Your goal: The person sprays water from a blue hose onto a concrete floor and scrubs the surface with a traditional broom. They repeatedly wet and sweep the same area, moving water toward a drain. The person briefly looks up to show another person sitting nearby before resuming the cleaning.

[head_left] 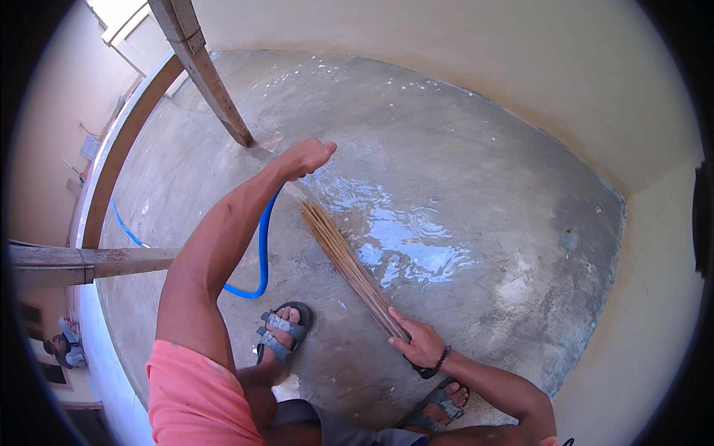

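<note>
My left hand (306, 158) is stretched out over the concrete floor (476, 171), closed around the end of a blue hose (263, 253). The hose hangs below the wrist and curves back behind my forearm; its mouth is hidden by the hand. Rippling water (405, 241) lies on the floor to the right of that hand. Closer to me, my right hand (421, 343), with a dark beaded bracelet above it, grips the bound end of a stick broom (346, 262). The broom slants far and left, its loose bristle tips pointing toward the left hand beside the puddle.
A wooden post (216, 93) stands at the far left, and a wooden beam (126, 262) juts in at left. Cream walls (476, 44) bound the far and right sides. My sandalled foot (285, 331) is near the hose. A person (65, 346) shows far off at left.
</note>
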Tool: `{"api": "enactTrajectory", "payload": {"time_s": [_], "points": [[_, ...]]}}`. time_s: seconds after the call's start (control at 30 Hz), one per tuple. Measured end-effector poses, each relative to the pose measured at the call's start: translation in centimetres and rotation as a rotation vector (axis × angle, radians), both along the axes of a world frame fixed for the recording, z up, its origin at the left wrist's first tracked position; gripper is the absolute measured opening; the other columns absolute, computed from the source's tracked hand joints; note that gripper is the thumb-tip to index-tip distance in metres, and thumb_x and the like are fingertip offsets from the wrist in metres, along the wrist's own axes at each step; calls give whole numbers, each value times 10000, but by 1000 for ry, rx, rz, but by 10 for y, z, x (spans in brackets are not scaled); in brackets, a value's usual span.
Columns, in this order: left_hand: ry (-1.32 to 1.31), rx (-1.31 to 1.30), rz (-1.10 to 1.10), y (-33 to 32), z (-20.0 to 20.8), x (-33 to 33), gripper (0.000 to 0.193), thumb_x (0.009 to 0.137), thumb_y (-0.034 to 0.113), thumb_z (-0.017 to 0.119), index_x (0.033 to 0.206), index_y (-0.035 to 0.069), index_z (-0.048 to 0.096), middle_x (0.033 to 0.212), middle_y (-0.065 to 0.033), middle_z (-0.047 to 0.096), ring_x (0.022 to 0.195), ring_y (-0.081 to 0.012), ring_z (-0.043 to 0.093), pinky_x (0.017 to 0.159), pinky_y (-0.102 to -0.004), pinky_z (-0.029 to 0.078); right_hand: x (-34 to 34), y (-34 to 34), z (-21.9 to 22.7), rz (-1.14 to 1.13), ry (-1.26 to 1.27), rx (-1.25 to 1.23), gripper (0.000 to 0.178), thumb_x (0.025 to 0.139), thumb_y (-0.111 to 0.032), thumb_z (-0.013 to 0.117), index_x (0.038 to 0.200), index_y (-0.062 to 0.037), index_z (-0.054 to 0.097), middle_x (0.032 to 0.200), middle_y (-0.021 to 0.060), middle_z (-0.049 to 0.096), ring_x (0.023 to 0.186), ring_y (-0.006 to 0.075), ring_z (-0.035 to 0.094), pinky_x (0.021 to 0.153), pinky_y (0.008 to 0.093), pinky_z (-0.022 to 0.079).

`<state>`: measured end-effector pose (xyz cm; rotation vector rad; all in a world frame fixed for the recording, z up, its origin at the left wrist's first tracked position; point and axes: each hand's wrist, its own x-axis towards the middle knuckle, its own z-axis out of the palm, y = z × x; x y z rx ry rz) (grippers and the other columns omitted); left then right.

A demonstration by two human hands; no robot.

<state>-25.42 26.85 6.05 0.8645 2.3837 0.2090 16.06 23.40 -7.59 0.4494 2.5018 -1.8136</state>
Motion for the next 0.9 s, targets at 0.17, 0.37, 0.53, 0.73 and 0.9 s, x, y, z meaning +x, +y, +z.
{"api": "enactTrajectory", "payload": {"time_s": [0.17, 0.37, 0.53, 0.73, 0.9], "points": [[29, 86, -187, -1, -7, 21, 450, 872, 363, 365, 602, 11, 441, 583, -130, 474, 495, -234, 424, 463, -449, 356, -49, 5, -28, -3, -129, -6, 630, 883, -231, 615, 1434, -40, 377, 1218, 267, 588, 1099, 393, 592, 943, 390, 467], [16, 148, -277, -13, -10, 27, 508, 876, 355, 361, 614, -74, 443, 613, -214, 517, 562, -290, 485, 546, -485, 401, 9, 53, -44, -860, -54, -219, 617, 883, -146, 597, 1432, 16, 366, 1288, 208, 575, 1073, 202, 599, 926, 323, 470], [55, 210, -40, -4, -2, 24, 565, 892, 366, 349, 708, -147, 498, 694, -298, 562, 685, -386, 607, 691, -506, 467, -10, 68, -28, -736, 78, -28, 631, 886, -160, 604, 1433, 25, 351, 1318, 236, 546, 1155, 270, 580, 954, 354, 456], [233, 216, -65, 20, 24, 4, 573, 900, 357, 332, 894, -146, 606, 986, -386, 580, 955, -519, 572, 880, -516, 438, -139, 84, -9, -299, 56, 128, 649, 853, -242, 614, 1438, -87, 380, 1091, 298, 625, 1011, 406, 633, 901, 407, 482], [305, 300, -107, 46, 18, -3, 583, 914, 369, 324, 883, -124, 634, 940, -363, 604, 923, -522, 584, 868, -524, 448, -239, 141, -35, -172, -88, 335, 612, 838, -276, 628, 1416, -191, 447, 1094, 273, 636, 1005, 422, 624, 887, 428, 489]]}}
